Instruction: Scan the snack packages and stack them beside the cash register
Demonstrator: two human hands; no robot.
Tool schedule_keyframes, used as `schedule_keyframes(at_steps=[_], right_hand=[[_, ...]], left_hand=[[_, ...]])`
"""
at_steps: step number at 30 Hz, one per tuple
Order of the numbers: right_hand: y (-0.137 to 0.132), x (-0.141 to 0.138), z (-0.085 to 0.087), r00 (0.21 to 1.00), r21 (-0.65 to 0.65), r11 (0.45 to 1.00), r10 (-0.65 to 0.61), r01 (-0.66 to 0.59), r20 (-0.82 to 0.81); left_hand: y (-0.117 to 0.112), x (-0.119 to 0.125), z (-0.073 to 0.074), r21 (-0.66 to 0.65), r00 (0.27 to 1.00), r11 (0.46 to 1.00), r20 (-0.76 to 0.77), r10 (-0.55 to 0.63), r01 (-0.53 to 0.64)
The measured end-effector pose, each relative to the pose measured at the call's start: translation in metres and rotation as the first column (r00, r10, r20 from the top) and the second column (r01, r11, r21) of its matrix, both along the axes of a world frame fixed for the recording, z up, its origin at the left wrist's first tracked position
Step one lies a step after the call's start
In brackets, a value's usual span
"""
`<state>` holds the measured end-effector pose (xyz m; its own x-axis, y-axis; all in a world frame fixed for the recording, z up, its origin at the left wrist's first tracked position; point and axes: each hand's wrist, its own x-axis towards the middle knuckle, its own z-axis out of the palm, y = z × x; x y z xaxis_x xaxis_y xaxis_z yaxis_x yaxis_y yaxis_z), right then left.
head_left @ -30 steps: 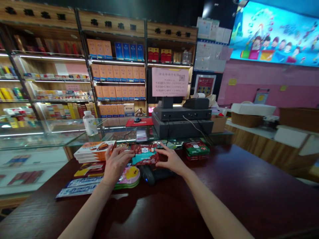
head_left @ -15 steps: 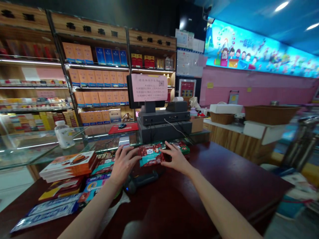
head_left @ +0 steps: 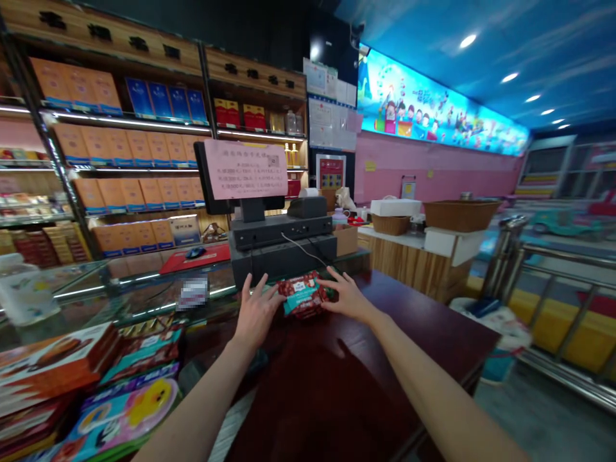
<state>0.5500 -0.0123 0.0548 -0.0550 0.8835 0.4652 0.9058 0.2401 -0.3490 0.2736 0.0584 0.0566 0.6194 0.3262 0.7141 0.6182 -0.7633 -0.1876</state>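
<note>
A red-brown and teal chocolate packet (head_left: 302,296) with hazelnuts printed on it sits between my two hands, just in front of the register base. My left hand (head_left: 257,311) has its fingertips at the packet's left end, the other fingers stretched up and outward. At the right end, the thumb and fingers of my right hand (head_left: 350,296) curve around the packet's edge. Behind my right fingers a bit of green wrapping shows, mostly covered. A dark handheld scanner (head_left: 260,358) lies on the table, largely hidden by my left forearm.
At left lie stacked orange-white snack boxes (head_left: 52,359), teal packets (head_left: 144,350) and a colourful bag (head_left: 137,404). A bottle (head_left: 24,292) stands on the glass counter. The monitor (head_left: 245,170) and dark register base (head_left: 283,253) rise behind my hands. The table's edge (head_left: 481,362) drops off at right.
My view has turned right. Both hands and the chocolate packet have shifted right relative to the register, and the packet now covers most of the green wrapping there.
</note>
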Motion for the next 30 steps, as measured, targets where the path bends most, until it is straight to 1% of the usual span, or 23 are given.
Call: schedule_keyframes(at_steps=[5,13,18,24,27,30], right_hand=[[0.013,0.018,0.000,0.999,-0.097,0.995,-0.027,0.024,-0.033],[0.036,0.032,-0.007,0.993,-0.173,0.985,-0.031,0.011,-0.115],[0.045,0.038,-0.012,0.991,-0.199,0.980,-0.029,0.003,-0.128],[0.053,0.041,-0.018,0.990,-0.227,0.974,-0.047,0.016,-0.131],[0.055,0.041,-0.020,0.991,-0.233,0.972,-0.042,0.010,-0.130],[0.055,0.041,-0.020,0.989,-0.246,0.969,-0.067,0.032,-0.134]], left_hand=[[0.015,0.026,-0.008,-0.034,1.000,0.999,0.029,-0.007,0.008],[0.027,0.049,-0.016,-0.110,0.998,0.994,0.059,0.019,-0.012],[0.034,0.057,-0.020,-0.131,0.997,0.991,0.065,0.028,-0.019],[0.039,0.062,-0.026,-0.141,0.998,0.990,0.052,0.028,-0.020],[0.039,0.063,-0.026,-0.148,0.998,0.989,0.052,0.028,-0.020],[0.038,0.063,-0.026,-0.166,0.999,0.986,0.040,0.033,-0.026]])
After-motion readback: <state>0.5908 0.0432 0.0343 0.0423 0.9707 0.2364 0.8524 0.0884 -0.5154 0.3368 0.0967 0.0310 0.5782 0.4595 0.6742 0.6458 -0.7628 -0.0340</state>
